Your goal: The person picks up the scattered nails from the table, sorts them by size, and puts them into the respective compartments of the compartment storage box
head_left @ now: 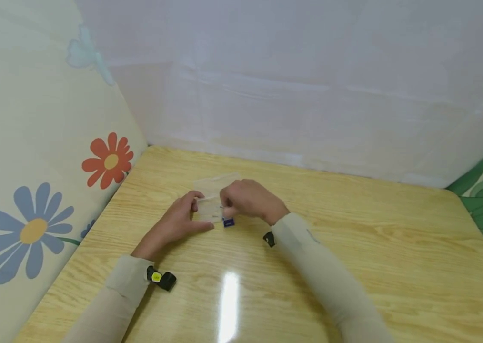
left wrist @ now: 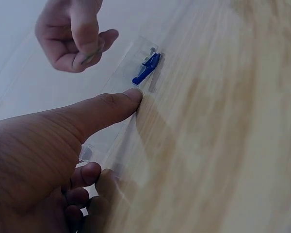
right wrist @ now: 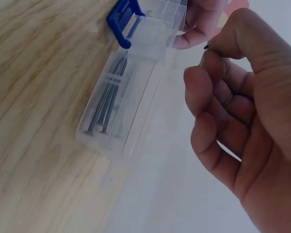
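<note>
A clear plastic box [head_left: 208,206] lies on the table with its lid [head_left: 213,182] raised at the back. My left hand [head_left: 178,218] holds the box at its left end, thumb along the front edge and fingers round the far corner. A blue latch [right wrist: 117,24] sits on the box's front side, just beyond the left thumb [left wrist: 109,109]. Several long nails [right wrist: 105,104] lie in one compartment, seen in the right wrist view. Above the box, my right hand [head_left: 247,197] pinches a thin dark nail [left wrist: 89,58] between thumb and forefinger, mostly hidden by the fingertips.
The wood-grain table [head_left: 374,257] extends widely to the right and front. A pale cloth backdrop [head_left: 288,95] stands along the back edge, and a flower-printed panel [head_left: 18,143] borders the left. Both wrists wear black camera straps [head_left: 166,281].
</note>
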Motion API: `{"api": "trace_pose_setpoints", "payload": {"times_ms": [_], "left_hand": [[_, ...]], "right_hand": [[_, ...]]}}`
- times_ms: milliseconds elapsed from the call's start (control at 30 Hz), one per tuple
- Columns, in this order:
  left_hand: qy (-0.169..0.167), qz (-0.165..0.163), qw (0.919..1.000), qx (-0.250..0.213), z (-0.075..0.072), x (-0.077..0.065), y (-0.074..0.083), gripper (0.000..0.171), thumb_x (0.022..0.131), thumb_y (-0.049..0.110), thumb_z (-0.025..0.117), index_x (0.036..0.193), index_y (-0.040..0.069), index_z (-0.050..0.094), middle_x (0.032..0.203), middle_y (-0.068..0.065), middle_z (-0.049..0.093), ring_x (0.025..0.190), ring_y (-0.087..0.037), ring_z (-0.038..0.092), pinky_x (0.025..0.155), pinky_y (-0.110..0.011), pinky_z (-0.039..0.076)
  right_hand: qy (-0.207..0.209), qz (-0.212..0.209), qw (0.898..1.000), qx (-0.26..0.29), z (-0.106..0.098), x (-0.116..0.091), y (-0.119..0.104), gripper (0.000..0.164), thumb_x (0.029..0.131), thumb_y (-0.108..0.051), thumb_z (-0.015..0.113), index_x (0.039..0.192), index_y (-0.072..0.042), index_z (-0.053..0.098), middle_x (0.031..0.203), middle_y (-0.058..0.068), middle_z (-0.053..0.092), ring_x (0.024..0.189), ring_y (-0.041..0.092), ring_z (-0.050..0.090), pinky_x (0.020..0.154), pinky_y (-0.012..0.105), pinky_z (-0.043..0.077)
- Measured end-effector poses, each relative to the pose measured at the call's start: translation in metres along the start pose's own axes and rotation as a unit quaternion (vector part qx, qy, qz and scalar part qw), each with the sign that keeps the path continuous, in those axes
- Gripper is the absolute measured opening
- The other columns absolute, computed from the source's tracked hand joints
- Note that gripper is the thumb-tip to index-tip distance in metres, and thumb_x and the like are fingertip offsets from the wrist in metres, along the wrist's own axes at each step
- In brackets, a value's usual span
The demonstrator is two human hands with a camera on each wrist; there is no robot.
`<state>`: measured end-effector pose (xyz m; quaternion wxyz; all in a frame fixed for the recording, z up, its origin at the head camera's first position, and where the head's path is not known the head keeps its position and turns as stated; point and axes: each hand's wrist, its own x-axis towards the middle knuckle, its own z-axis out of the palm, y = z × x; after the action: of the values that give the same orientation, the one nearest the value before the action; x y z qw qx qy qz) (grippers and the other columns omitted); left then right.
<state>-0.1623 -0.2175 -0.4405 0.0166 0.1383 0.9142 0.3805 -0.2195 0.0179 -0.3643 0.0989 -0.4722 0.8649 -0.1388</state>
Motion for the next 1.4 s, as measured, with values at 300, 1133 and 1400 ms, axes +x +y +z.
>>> {"api": "trace_pose_setpoints", "payload": {"times_ms": [300, 1133, 1400], "left_hand": [[-0.007, 0.000, 0.9999, -0.009, -0.001, 0.001, -0.001, 0.078, 0.079, 0.031, 0.091, 0.137, 0.001, 0.047, 0.099, -0.009, 0.049, 0.088, -0.025, 0.045, 0.078, -0.040, 0.039], [-0.005, -0.011, 0.9999, -0.002, 0.001, 0.001, 0.000, 0.080, 0.078, 0.033, 0.092, 0.136, 0.001, 0.047, 0.100, -0.009, 0.049, 0.090, -0.026, 0.045, 0.082, -0.043, 0.039], [-0.007, -0.011, 0.9999, 0.001, 0.001, 0.001, 0.002, 0.080, 0.078, 0.033, 0.092, 0.136, 0.001, 0.047, 0.099, -0.009, 0.048, 0.090, -0.027, 0.044, 0.082, -0.043, 0.039]], "right_hand": [[-0.013, 0.004, 1.000, 0.010, 0.002, 0.016, -0.006, 0.004, 0.095, -0.013, 0.067, 0.092, -0.015, 0.070, 0.083, -0.007, 0.065, 0.068, 0.007, 0.056, 0.070, 0.025, 0.047], [0.000, 0.072, 0.997, 0.025, -0.001, -0.050, 0.015, 0.008, 0.099, -0.018, 0.065, 0.092, -0.019, 0.068, 0.082, -0.011, 0.062, 0.072, 0.010, 0.054, 0.069, 0.029, 0.047], [0.011, 0.083, 0.996, 0.029, 0.000, -0.090, 0.029, 0.008, 0.098, -0.014, 0.065, 0.093, -0.017, 0.071, 0.083, -0.010, 0.062, 0.073, 0.009, 0.055, 0.070, 0.031, 0.049]]}}
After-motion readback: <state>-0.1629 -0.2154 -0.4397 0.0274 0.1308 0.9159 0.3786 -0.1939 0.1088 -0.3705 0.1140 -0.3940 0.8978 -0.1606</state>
